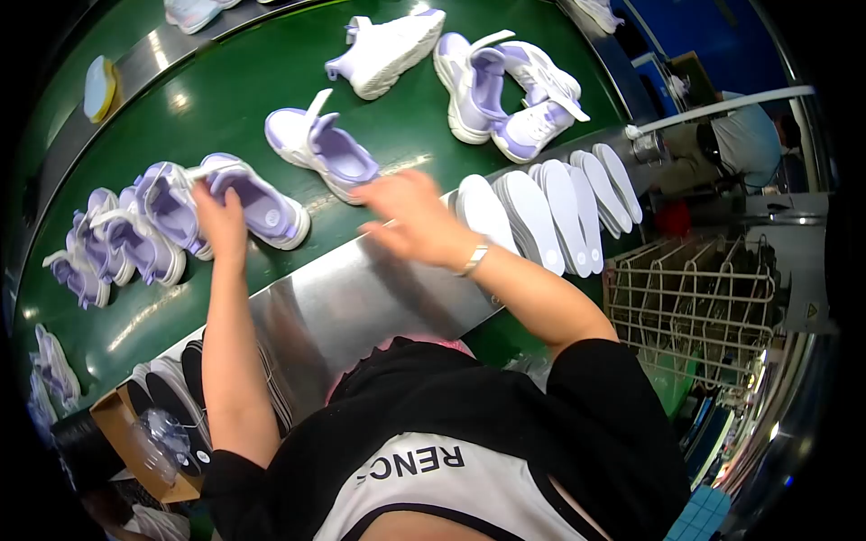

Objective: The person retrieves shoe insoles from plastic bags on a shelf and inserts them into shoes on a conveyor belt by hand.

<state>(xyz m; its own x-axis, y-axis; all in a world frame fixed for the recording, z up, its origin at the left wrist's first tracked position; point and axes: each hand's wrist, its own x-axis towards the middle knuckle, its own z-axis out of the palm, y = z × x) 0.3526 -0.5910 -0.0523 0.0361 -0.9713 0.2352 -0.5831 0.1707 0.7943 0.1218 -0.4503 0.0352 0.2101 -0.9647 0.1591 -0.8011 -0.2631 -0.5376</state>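
Observation:
My left hand (222,225) pinches the side of a white and lilac sneaker (287,225), its thumb inside the shoe's opening. A round mark shows on the insole within. My right hand (419,221), a little blurred, holds nothing that I can see, with thumb and fingers apart. It is by the heel of another sneaker (316,149), whose strap stands up; whether they touch, I cannot tell. Close to the right wrist lies a row of white insoles (528,216) on the metal ledge (334,293).
Several matching sneakers (126,234) stand to the left on the green belt (216,108). More sneakers (383,54) lie farther back. A box of insoles (126,433) is at lower left, a wire rack (690,307) at right. Another person (744,144) is beyond it.

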